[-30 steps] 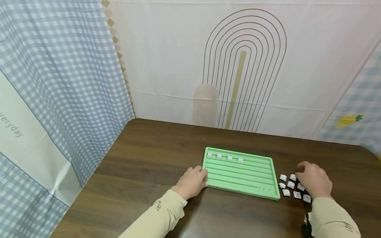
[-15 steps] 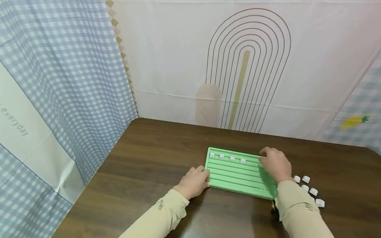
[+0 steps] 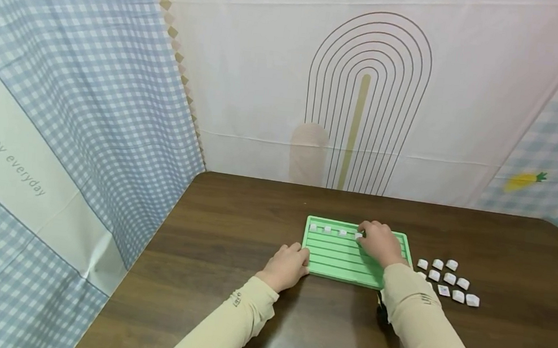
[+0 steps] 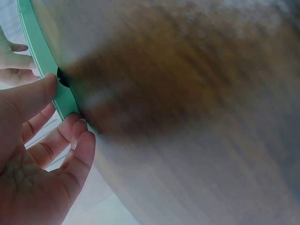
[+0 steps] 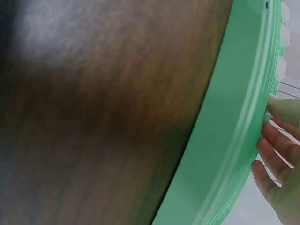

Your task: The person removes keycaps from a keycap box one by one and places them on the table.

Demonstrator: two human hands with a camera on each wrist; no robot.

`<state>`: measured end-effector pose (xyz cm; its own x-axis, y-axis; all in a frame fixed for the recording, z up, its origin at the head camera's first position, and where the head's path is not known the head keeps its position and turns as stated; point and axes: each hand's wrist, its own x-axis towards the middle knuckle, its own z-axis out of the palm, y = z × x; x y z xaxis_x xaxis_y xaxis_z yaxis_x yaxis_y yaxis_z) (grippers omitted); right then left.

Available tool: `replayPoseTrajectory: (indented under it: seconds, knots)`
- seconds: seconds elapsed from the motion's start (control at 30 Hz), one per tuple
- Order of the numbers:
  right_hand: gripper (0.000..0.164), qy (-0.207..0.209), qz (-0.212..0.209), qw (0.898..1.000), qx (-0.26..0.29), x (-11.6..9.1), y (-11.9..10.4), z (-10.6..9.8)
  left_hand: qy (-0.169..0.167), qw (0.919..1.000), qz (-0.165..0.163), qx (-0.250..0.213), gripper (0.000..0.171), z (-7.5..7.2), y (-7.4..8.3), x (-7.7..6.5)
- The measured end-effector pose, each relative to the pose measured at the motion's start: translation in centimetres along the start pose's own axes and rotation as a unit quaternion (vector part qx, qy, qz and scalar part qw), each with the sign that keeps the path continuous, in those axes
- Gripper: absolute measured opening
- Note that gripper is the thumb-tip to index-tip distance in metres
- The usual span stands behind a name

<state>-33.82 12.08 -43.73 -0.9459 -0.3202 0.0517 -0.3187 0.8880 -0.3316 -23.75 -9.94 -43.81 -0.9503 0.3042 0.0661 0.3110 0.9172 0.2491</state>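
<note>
A green tray (image 3: 336, 259) with raised rows lies on the table. My left hand (image 3: 286, 265) holds its near left corner, thumb on one side and fingers on the other; the left wrist view shows the tray's edge (image 4: 41, 51) between them. My right hand (image 3: 380, 244) is over the tray's far row, fingertips right beside the last of several white keycaps (image 3: 342, 233) standing there. In the right wrist view, a sliver of white keycap (image 5: 272, 98) shows at the thumb tip of the pinching right hand (image 5: 286, 154); the rest is hidden by the fingers.
Several loose white keycaps (image 3: 449, 278) lie grouped on the brown wooden table (image 3: 234, 214), right of the tray. A white cloth with printed arches (image 3: 248, 80) hangs behind the table, and blue checked cloth (image 3: 88, 91) hangs at the left.
My right hand has moved left from the loose keycaps to the tray's far row, beside the last keycap. The left hand stays at the tray corner. The head view has shifted slightly.
</note>
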Motion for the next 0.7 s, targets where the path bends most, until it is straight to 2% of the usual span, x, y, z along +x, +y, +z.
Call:
replayPoseTrajectory:
  seconds: [0.13, 0.43, 0.7]
  knots:
    - [0.028, 0.003, -0.003, 1.0, -0.013, -0.1, 0.1, 0.1, 0.009, 0.9999, 0.009, 0.005, 0.018, 0.0, 0.1, -0.1]
    - [0.026, 0.024, -0.014, 0.999, -0.019, -0.1, 0.1, 0.5, 0.005, 1.0, 0.006, 0.005, 0.017, 0.1, 0.0, 0.0]
    - [0.027, 0.056, 0.0, 0.998, 0.022, -0.7, 0.9, -0.6, -0.008, 1.0, 0.001, -0.001, 0.016, 0.1, 0.1, 0.0]
